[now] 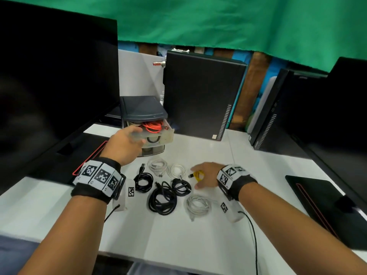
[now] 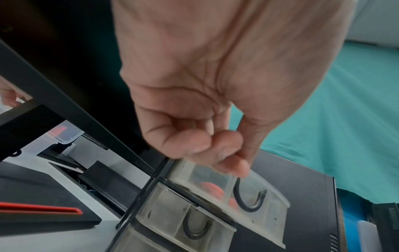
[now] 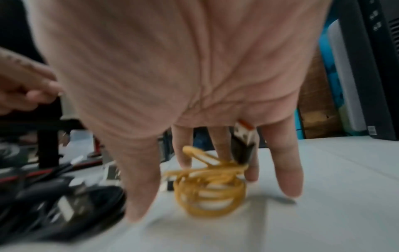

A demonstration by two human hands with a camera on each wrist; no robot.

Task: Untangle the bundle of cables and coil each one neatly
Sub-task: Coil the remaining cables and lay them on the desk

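White desk holds a small drawer unit with dark top, translucent top drawer pulled out. Black PC tower behind it, dark monitor at left. Green cloth hangs across the back.

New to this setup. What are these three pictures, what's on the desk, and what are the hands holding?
No robot here: a person wears three cameras, one on the head and one on each wrist with tagged bands. The head view looks down at a white desk. On it lie coiled cables, black and white. The left wrist view shows the left hand gripping the top rim of a small cabinet's pulled-out drawer, which holds a red cable. The right wrist view shows the right hand, fingers spread, around a small yellow coil; whether it grips it is unclear.
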